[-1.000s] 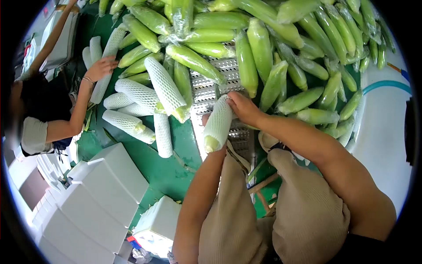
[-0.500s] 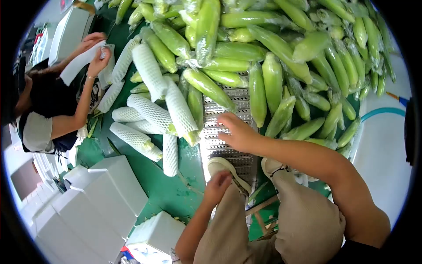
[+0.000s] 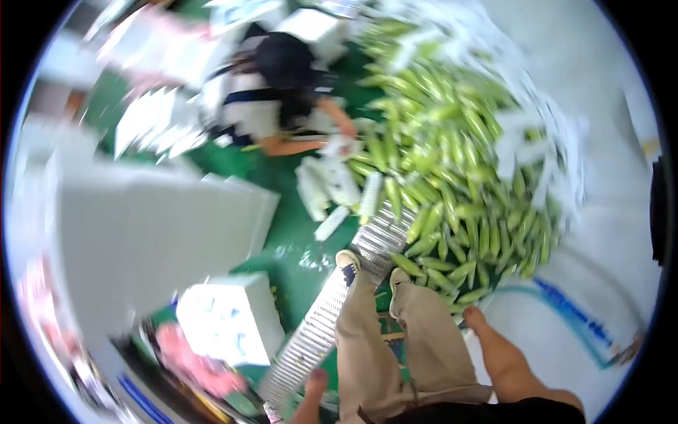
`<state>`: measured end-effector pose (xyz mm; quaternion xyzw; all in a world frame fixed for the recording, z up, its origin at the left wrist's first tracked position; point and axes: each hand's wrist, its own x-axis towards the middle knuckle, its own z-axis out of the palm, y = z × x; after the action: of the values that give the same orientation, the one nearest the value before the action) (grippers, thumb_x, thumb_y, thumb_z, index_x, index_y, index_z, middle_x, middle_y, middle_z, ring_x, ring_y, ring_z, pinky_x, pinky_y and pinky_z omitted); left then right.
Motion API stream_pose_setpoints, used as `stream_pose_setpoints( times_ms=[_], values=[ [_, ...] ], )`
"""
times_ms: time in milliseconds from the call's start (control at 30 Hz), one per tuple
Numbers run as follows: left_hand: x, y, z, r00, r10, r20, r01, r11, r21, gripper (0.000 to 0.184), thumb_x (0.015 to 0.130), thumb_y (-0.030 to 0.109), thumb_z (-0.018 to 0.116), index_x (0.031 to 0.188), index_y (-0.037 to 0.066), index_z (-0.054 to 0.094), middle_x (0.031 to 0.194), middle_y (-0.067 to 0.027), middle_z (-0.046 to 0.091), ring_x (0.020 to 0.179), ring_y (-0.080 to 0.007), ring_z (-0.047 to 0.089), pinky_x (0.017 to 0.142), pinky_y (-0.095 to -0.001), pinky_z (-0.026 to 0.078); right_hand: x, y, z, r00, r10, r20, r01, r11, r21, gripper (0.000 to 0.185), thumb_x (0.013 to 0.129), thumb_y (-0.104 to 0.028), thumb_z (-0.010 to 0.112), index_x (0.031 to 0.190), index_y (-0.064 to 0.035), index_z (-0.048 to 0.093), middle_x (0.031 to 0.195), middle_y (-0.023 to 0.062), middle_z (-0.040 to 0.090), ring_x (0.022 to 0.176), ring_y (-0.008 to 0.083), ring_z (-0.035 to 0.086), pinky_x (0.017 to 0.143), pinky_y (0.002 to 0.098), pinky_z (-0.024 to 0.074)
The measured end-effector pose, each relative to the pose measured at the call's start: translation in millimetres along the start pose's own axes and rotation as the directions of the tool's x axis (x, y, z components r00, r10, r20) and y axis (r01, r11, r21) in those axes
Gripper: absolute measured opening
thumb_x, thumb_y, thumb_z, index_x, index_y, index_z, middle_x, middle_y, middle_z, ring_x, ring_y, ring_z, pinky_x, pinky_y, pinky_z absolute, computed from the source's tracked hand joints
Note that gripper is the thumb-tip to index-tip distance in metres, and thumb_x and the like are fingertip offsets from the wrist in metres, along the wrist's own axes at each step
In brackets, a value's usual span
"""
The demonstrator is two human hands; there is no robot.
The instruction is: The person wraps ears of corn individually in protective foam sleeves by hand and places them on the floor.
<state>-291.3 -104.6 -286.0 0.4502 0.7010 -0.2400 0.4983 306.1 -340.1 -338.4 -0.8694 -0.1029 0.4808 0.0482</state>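
My right hand (image 3: pixel 475 319) hangs at the lower right edge of a large heap of long green vegetables (image 3: pixel 452 177), many wrapped in clear film. It appears to hold none of them, but its fingers are smeared. My left hand (image 3: pixel 317 382) is low beside my left leg, over the perforated metal grating (image 3: pixel 300 353); its fingers are too blurred to read. Several vegetables in white foam net sleeves (image 3: pixel 332 223) lie on the green floor beyond my shoes, left of the heap.
A co-worker in a dark cap (image 3: pixel 284 60) bends at the heap's left side, hands on something white. White foam boxes (image 3: pixel 258 311) stand to my left, near a pink bundle (image 3: pixel 187 357). A blue hose (image 3: pixel 575 311) lies at the right. White sleeves (image 3: pixel 519 152) are strewn over the heap.
My view has pulled up and back and turned, so the heap looks smaller and farther away. My right hand has drawn back from the grating toward my right side; my left hand is lower.
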Motion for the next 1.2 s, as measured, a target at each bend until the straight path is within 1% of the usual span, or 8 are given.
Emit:
stream_pose_setpoints(
  times_ms=[233,367,433,467,600,767,1100,1200],
  values=[
    [-226.6,22.0,5.6,0.943,-0.048,-0.33,-0.071,0.938,-0.338,0.031,0.092,0.031,0.057,0.11,0.007,0.065,0.108,-0.0194,0.069,0.102,-0.0378,0.065,0.087,-0.0435,0.052,-110.8,-210.5,-143.7,0.955,-0.133,0.266,0.043,0.948,0.317,0.019,0.093,-0.011,0.057,0.112,-0.0094,0.056,0.087,0.0055,0.064,0.068,0.0178,0.064,0.053,0.0291,0.0469],
    [-298.5,28.6,-21.2,0.891,-0.257,-0.374,-0.16,0.594,-0.788,0.028,0.091,0.023,0.061,0.112,0.005,0.064,0.102,-0.014,0.07,0.096,-0.0274,0.067,0.086,-0.037,0.052,-121.6,-338.7,-166.8,0.895,-0.307,0.324,0.283,0.951,0.121,0.007,0.095,-0.009,0.052,0.092,-0.0149,0.052,0.069,0.0031,0.053,0.052,0.0159,0.052,0.04,0.0284,0.0353],
    [-309.4,7.9,0.0,0.826,-0.406,-0.39,-0.247,0.362,-0.899,0.027,0.091,0.023,0.061,0.111,0.005,0.064,0.101,-0.0127,0.07,0.093,-0.0244,0.067,0.084,-0.0359,0.052,-93.3,-398.7,-173.0,0.778,-0.188,0.599,0.078,0.976,0.206,0.011,0.095,-0.012,0.053,0.085,-0.0134,0.049,0.062,0.0032,0.047,0.048,0.017,0.048,0.039,0.0294,0.0324],
    [-302.5,-9.4,24.4,0.828,-0.44,-0.346,-0.212,0.326,-0.921,0.026,0.09,0.024,0.062,0.108,0.005,0.064,0.1,-0.0112,0.07,0.093,-0.0219,0.067,0.083,-0.035,0.051,-78.7,-428.6,-166.2,0.849,-0.182,0.496,0.186,0.982,0.043,0.005,0.093,-0.012,0.054,0.089,-0.0132,0.052,0.063,0.0033,0.05,0.049,0.0194,0.049,0.039,0.0308,0.0347],
    [-317.3,-39.1,101.2,0.725,-0.67,-0.163,-0.082,0.15,-0.985,0.023,0.086,0.023,0.068,0.102,0.008,0.065,0.089,-0.0076,0.068,0.084,-0.0191,0.065,0.077,-0.0332,0.051,-126.8,-563.7,-69.5,0.897,-0.298,0.328,0.424,0.792,-0.439,0.005,0.089,-0.012,0.056,0.092,-0.0141,0.053,0.064,0.0022,0.049,0.047,0.02,0.045,0.04,0.0322,0.036],
    [-328.8,-43.2,170.6,0.566,-0.818,0.105,-0.051,-0.161,-0.986,0.027,0.086,0.026,0.067,0.106,0.008,0.065,0.098,-0.0138,0.071,0.093,-0.031,0.067,0.083,-0.0379,0.052,-238.4,-658.6,128.8,0.519,-0.436,0.735,0.793,0.567,-0.223,0.01,0.09,-0.017,0.06,0.098,-0.0136,0.054,0.071,0.0017,0.055,0.054,0.0142,0.054,0.044,0.0276,0.0407],
    [-316.1,24.1,162.9,0.409,-0.829,0.381,-0.285,-0.513,-0.81,0.031,0.084,0.026,0.073,0.105,0.004,0.064,0.096,-0.0117,0.07,0.094,-0.0248,0.066,0.084,-0.0359,0.051,-356.2,-717.7,421.3,0.237,-0.076,0.968,0.968,-0.064,-0.242,0.01,0.085,-0.008,0.065,0.092,-0.008,0.057,0.076,0.0039,0.059,0.06,0.0172,0.06,0.047,0.03,0.0442],
    [-269.5,29.7,162.6,0.353,-0.787,0.505,-0.266,-0.602,-0.753,0.031,0.082,0.026,0.077,0.102,0.006,0.065,0.091,-0.0081,0.069,0.089,-0.0206,0.064,0.083,-0.0343,0.051,-420.8,-734.7,469.8,0.312,-0.121,0.942,0.95,0.021,-0.312,0.018,0.081,-0.006,0.068,0.096,-0.0056,0.059,0.078,0.0055,0.06,0.061,0.0206,0.064,0.047,0.0327,0.0466]
  ],
)
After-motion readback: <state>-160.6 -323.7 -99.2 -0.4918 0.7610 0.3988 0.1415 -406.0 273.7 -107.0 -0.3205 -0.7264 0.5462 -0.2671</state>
